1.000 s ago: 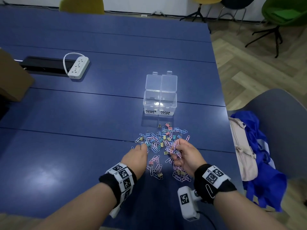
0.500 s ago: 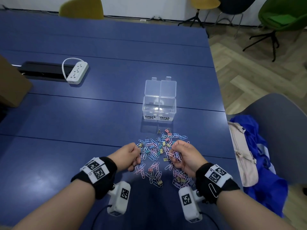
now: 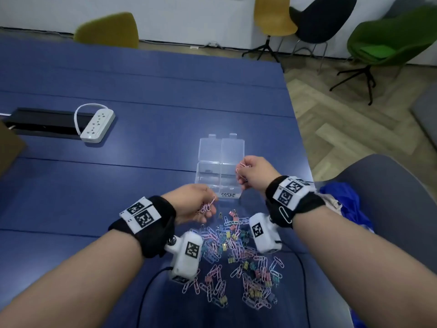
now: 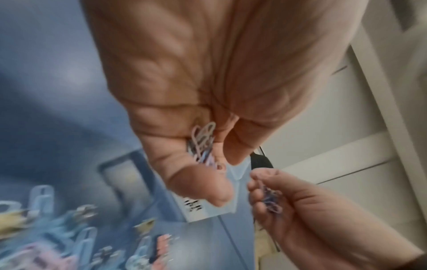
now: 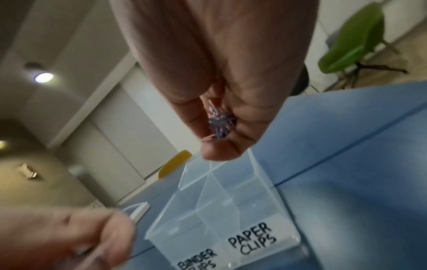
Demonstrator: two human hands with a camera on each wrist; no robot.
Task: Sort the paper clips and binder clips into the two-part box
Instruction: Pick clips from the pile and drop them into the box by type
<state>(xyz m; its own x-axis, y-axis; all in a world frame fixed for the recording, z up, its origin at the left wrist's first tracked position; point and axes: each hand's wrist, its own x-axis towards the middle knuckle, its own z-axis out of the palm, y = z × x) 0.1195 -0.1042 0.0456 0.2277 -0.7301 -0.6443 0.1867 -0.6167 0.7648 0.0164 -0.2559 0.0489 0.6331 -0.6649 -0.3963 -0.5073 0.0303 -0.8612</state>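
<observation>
Over the clear box [image 3: 220, 171], on its paper-clip side, the right hand [image 3: 256, 172] pinches a bunch of paper clips [image 5: 219, 120]. At the box's seven o'clock the left hand [image 3: 191, 203] grips another bunch [image 3: 208, 207]. The loose pile [image 3: 238, 259] lies on the table [image 3: 118, 185] at six o'clock.

Handwritten in black capitals on the front wall of the clear two-part box [image 5: 233, 235]: "PAPER CLIPS" on the label of the right compartment [image 5: 253, 238]; "BINDER CLIPS" on the label of the left compartment [image 5: 198, 260], lower line cut by the frame edge; from the head view only "PAPER CLIPS" [image 3: 228, 195] legible, the left label hidden behind the left hand [image 3: 192, 203]; black-and-white square code markers, not readable as text, on both wristbands [image 3: 142, 215] [image 3: 289, 191] and on the white wrist cameras [image 3: 192, 249] [image 3: 257, 229]; nothing else legible
</observation>
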